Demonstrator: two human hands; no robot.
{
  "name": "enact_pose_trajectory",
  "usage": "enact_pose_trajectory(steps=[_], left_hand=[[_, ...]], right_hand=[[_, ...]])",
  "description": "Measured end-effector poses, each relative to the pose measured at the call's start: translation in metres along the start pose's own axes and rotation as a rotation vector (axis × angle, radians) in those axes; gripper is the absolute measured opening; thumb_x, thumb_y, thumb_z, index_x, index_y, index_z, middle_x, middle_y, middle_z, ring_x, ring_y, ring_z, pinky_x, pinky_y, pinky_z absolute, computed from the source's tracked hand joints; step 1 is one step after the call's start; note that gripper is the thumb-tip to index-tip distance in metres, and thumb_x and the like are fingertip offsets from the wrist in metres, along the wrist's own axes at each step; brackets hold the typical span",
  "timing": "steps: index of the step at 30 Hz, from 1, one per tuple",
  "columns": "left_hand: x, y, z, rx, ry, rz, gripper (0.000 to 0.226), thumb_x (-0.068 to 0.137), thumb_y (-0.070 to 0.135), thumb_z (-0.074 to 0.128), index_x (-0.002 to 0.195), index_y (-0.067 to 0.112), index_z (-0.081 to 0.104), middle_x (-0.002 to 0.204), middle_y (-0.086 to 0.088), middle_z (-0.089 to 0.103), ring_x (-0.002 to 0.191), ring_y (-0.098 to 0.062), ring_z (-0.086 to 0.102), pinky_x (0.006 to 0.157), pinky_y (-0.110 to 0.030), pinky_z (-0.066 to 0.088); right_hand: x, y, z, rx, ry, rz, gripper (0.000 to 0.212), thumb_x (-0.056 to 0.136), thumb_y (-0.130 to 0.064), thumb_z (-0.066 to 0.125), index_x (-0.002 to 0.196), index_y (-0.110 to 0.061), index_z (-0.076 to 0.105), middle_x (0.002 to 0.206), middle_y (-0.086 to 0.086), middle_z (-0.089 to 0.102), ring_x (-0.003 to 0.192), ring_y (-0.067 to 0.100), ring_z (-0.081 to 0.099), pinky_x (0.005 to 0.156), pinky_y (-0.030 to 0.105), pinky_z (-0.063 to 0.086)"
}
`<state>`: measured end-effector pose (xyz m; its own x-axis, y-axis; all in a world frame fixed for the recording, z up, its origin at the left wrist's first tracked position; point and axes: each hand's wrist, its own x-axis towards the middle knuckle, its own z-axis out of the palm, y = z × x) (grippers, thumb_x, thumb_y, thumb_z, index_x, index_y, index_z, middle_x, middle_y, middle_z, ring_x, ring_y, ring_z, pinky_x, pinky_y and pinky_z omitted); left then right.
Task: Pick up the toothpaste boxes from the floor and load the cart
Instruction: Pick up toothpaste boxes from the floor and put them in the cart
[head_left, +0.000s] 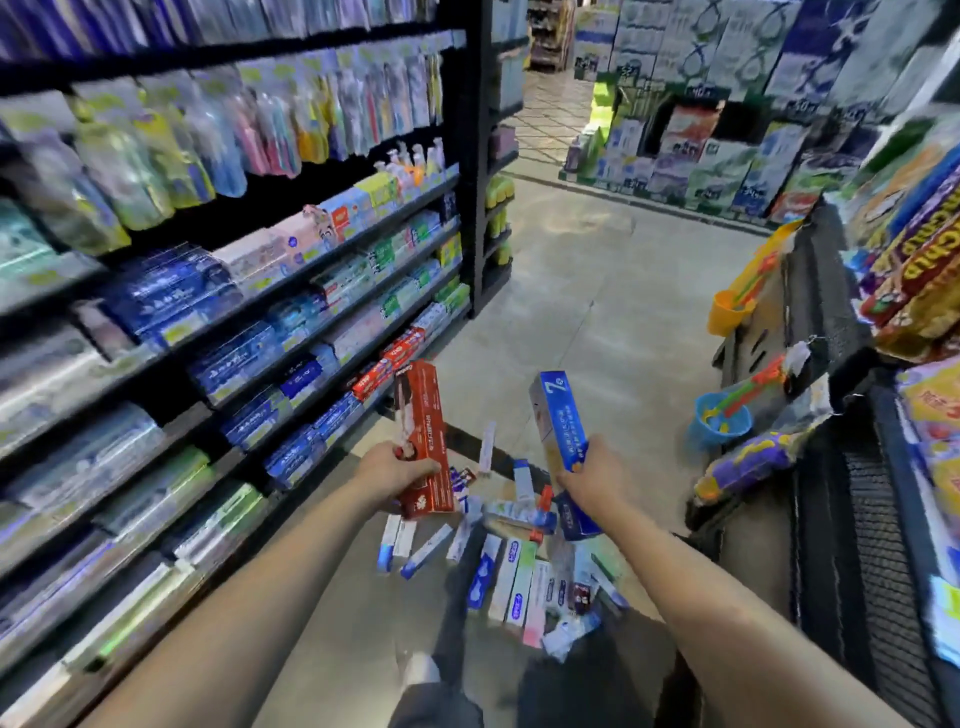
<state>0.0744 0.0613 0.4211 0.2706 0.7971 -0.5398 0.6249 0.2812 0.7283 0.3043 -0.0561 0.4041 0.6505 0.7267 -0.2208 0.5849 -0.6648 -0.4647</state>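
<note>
Hands (395, 475) round red (422, 441), blue boxes (558, 421)

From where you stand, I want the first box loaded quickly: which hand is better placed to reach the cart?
Probably the right hand. Its grip holds the blue box on the side where the dark cart stands. The left hand, holding the red box, is nearer the shelves.

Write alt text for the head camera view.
In a shop aisle, the left hand grips a red toothpaste box and the right hand a blue one, above a pile of boxes on the floor.
</note>
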Motion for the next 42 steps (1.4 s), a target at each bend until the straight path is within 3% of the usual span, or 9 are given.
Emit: enact_pose_trajectory(steps=[2, 7, 12, 15, 19, 24, 28, 33, 42], left_hand=[[-0.03, -0.025, -0.019, -0.061, 0.056, -0.028, 0.029, 0.079, 0.027, 0.075, 0.1, 0.012, 0.062, 0.1, -0.01, 0.069, 0.085, -0.022, 0.066, 0.071, -0.034, 0.057], [-0.086, -0.1, -0.09, -0.156, 0.231, -0.101, 0.032, 0.075, 0.03, 0.077, 0.099, 0.012, 0.065, 0.101, -0.009, 0.07, 0.09, -0.021, 0.067, 0.079, -0.034, 0.056], [-0.141, -0.198, -0.173, -0.315, 0.37, -0.16, 0.048, 0.055, 0.041, 0.078, 0.091, 0.012, 0.067, 0.093, -0.013, 0.071, 0.085, -0.027, 0.069, 0.082, -0.045, 0.058], [-0.179, -0.259, -0.222, -0.372, 0.469, -0.205, 0.053, 0.038, 0.048, 0.078, 0.081, 0.019, 0.065, 0.099, -0.01, 0.073, 0.091, -0.025, 0.07, 0.084, -0.046, 0.057], [-0.242, -0.336, -0.28, -0.392, 0.598, -0.277, 0.022, 0.069, 0.028, 0.081, 0.074, 0.02, 0.061, 0.088, -0.005, 0.071, 0.079, -0.021, 0.067, 0.072, -0.032, 0.057], [-0.309, -0.445, -0.343, -0.425, 0.665, -0.423, 0.022, 0.073, 0.029, 0.078, 0.083, 0.016, 0.063, 0.084, -0.005, 0.071, 0.075, -0.018, 0.068, 0.067, -0.032, 0.057], [-0.345, -0.507, -0.371, -0.423, 0.666, -0.521, 0.032, 0.076, 0.029, 0.076, 0.094, 0.008, 0.06, 0.085, -0.006, 0.068, 0.071, -0.017, 0.064, 0.057, -0.027, 0.052], [-0.352, -0.561, -0.386, -0.501, 0.58, -0.557, 0.048, 0.074, 0.034, 0.077, 0.107, 0.004, 0.058, 0.102, -0.014, 0.07, 0.093, -0.027, 0.068, 0.085, -0.04, 0.056], [-0.305, -0.587, -0.375, -0.606, 0.443, -0.487, 0.032, 0.078, 0.025, 0.075, 0.102, 0.011, 0.061, 0.087, -0.005, 0.072, 0.08, -0.017, 0.071, 0.084, -0.034, 0.056]], right_hand=[[-0.021, -0.025, 0.01, -0.04, -0.037, -0.056, 0.037, 0.086, -0.045, 0.057, 0.101, -0.012, 0.048, 0.096, 0.011, 0.063, 0.091, 0.033, 0.063, 0.071, 0.034, 0.048], [-0.075, -0.103, 0.053, -0.08, -0.128, -0.264, 0.036, 0.087, -0.046, 0.054, 0.099, -0.012, 0.049, 0.105, 0.017, 0.064, 0.098, 0.036, 0.061, 0.074, 0.034, 0.043], [-0.135, -0.195, 0.12, -0.09, -0.264, -0.485, 0.034, 0.081, -0.036, 0.062, 0.104, -0.012, 0.054, 0.102, 0.017, 0.067, 0.096, 0.035, 0.063, 0.075, 0.035, 0.047], [-0.182, -0.246, 0.168, -0.091, -0.332, -0.57, 0.05, 0.078, -0.055, 0.058, 0.101, -0.011, 0.057, 0.101, 0.019, 0.067, 0.096, 0.037, 0.062, 0.083, 0.041, 0.051], [-0.264, -0.302, 0.223, -0.102, -0.389, -0.645, 0.06, 0.079, -0.065, 0.054, 0.104, -0.011, 0.055, 0.105, 0.018, 0.066, 0.099, 0.037, 0.062, 0.084, 0.04, 0.05], [-0.353, -0.348, 0.291, -0.167, -0.45, -0.71, 0.059, 0.084, -0.066, 0.049, 0.104, -0.011, 0.052, 0.107, 0.015, 0.066, 0.098, 0.034, 0.063, 0.083, 0.039, 0.05], [-0.407, -0.37, 0.334, -0.245, -0.503, -0.736, 0.053, 0.083, -0.056, 0.059, 0.108, -0.009, 0.051, 0.11, 0.014, 0.065, 0.101, 0.033, 0.062, 0.08, 0.036, 0.047], [-0.453, -0.384, 0.372, -0.343, -0.555, -0.749, 0.051, 0.085, -0.059, 0.054, 0.111, -0.015, 0.049, 0.108, 0.006, 0.066, 0.097, 0.027, 0.064, 0.082, 0.034, 0.052], [-0.476, -0.412, 0.434, -0.438, -0.586, -0.759, 0.054, 0.087, -0.06, 0.052, 0.115, -0.013, 0.05, 0.106, 0.008, 0.064, 0.094, 0.027, 0.063, 0.075, 0.032, 0.05]])
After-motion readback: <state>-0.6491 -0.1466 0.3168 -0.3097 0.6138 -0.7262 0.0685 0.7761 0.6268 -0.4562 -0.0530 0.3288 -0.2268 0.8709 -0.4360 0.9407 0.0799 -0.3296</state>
